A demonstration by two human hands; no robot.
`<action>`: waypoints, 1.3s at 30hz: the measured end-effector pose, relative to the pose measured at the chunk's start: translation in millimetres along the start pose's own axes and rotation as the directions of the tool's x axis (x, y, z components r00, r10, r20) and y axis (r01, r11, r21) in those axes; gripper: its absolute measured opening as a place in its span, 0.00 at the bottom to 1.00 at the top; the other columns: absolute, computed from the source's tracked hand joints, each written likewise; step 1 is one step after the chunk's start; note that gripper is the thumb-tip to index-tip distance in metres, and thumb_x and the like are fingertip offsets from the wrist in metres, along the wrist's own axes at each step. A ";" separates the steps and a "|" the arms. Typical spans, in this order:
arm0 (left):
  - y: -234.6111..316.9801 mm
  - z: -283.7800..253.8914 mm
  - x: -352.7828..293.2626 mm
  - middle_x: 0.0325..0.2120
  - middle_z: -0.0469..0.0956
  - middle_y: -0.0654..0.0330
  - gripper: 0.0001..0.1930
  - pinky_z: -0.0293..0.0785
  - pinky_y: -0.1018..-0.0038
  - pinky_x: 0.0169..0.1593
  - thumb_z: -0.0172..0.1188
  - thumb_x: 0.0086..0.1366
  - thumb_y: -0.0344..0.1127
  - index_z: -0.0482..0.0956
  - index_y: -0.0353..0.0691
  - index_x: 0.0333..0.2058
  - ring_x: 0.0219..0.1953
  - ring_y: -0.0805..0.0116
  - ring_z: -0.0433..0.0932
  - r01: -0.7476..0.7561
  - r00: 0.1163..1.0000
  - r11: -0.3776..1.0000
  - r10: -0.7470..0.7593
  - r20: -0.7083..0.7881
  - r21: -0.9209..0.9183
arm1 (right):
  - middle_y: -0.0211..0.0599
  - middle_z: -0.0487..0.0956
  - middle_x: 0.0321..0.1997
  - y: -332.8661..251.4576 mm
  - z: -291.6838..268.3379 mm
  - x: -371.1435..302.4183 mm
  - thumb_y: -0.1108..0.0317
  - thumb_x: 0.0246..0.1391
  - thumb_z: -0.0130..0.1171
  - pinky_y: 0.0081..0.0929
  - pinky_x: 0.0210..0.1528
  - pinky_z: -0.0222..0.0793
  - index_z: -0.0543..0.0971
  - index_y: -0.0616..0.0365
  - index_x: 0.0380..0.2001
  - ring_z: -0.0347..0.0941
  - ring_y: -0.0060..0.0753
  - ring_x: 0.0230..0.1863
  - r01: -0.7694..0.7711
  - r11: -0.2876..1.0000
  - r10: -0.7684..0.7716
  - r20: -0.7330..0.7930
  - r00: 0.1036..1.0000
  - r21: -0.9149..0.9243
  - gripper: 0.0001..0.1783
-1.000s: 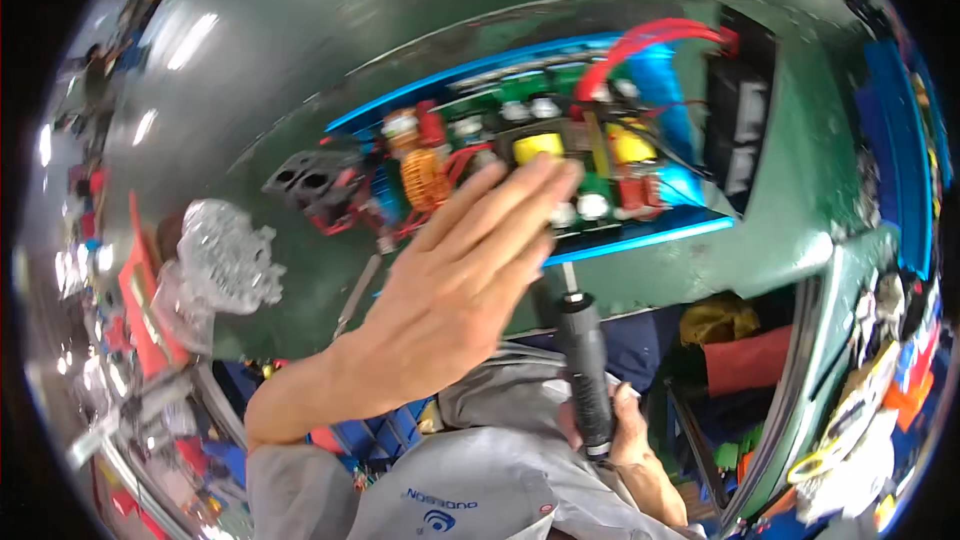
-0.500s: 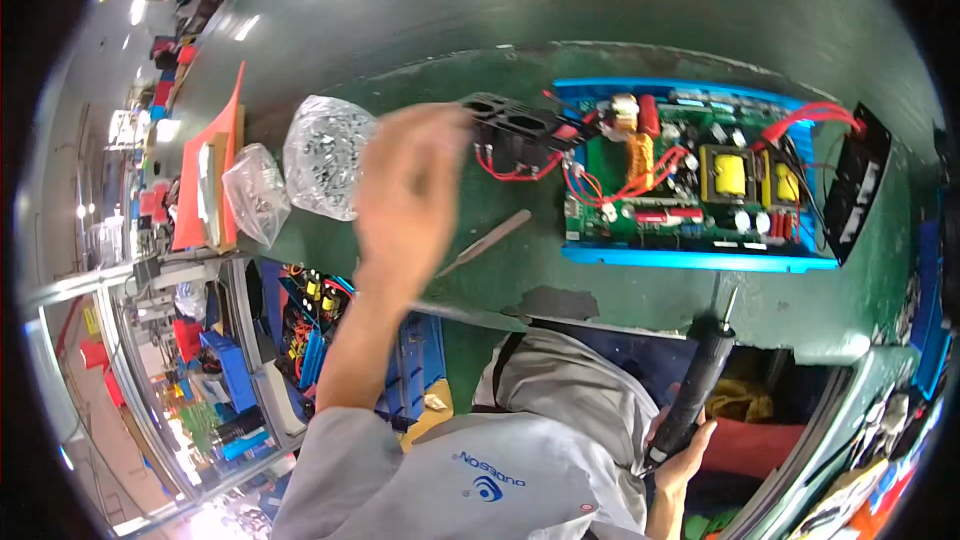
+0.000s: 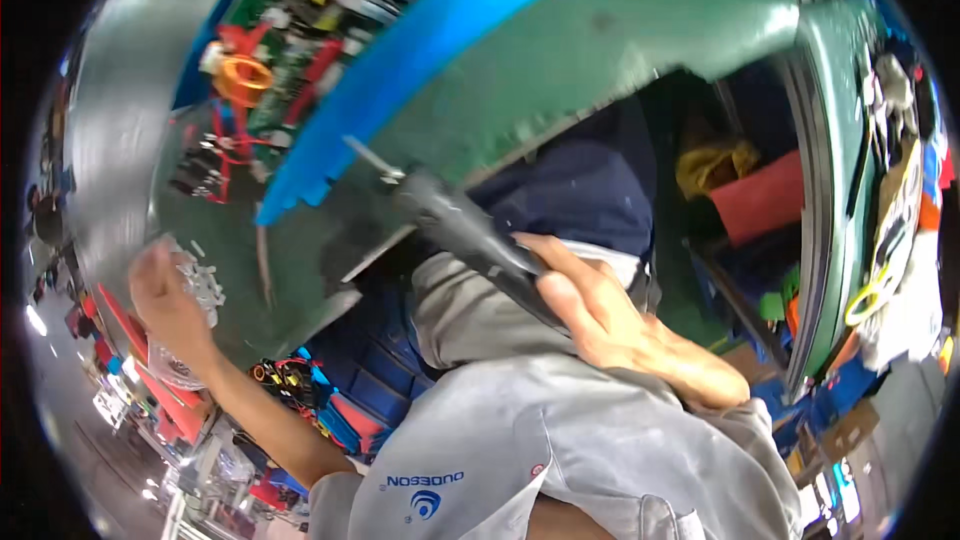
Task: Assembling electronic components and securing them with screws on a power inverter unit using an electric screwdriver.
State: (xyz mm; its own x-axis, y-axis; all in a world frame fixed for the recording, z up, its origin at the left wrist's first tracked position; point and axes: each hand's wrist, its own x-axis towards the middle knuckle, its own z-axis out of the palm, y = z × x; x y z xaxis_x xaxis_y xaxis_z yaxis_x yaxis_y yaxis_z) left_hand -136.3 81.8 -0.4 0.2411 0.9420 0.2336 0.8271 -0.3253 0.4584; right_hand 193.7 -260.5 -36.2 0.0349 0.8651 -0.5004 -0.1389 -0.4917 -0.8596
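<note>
A black electric screwdriver (image 3: pixel 470 232) lies across my right hand (image 3: pixel 610 325), whose fingers are closed round its lower body. Its metal bit points up and left, near the rim of a blue metal housing (image 3: pixel 430 50). My left hand (image 3: pixel 165 295) is at the far left of the bench, smeared by motion, beside a clear bag of small pale parts (image 3: pixel 203 285). Its fingers cannot be made out well, nor whether anything is in them. Inside the housing sits a green circuit board (image 3: pixel 290 65) with yellow, red and orange components. Tweezers (image 3: pixel 263 265) lie on the bench.
Black fan parts with red wires (image 3: pixel 205 165) sit at the housing's left end. A second clear bag (image 3: pixel 175 368) and an orange-red sheet (image 3: pixel 150 365) stand at the left edge. Below the bench are a blue crate (image 3: pixel 375 350) and a red cloth (image 3: pixel 760 198).
My view has turned and shifted toward the right, so the housing appears larger and tilted. The screwdriver has come up toward the bench in my right hand. My left hand remains near the bags.
</note>
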 end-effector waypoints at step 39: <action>209.3 58.3 -7.2 0.63 0.73 0.56 0.06 0.69 0.60 0.65 0.63 0.64 0.26 0.86 0.37 0.38 0.63 0.56 0.73 -0.645 0.683 0.764 0.563 0.465 0.022 | 0.28 0.77 0.24 26.9 19.5 19.3 0.36 0.73 0.27 0.22 0.34 0.68 0.77 0.58 0.52 0.70 0.18 0.27 -0.148 0.788 0.016 0.221 0.975 0.598 0.39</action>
State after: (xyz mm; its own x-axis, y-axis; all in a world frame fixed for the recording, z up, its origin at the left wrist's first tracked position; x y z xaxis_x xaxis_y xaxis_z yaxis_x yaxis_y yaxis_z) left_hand 64.7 11.8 43.8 0.8666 0.4986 0.0185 0.4876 -0.8541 0.1812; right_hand 171.4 -255.1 -67.0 -0.1870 0.8577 -0.4789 -0.7064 -0.4562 -0.5411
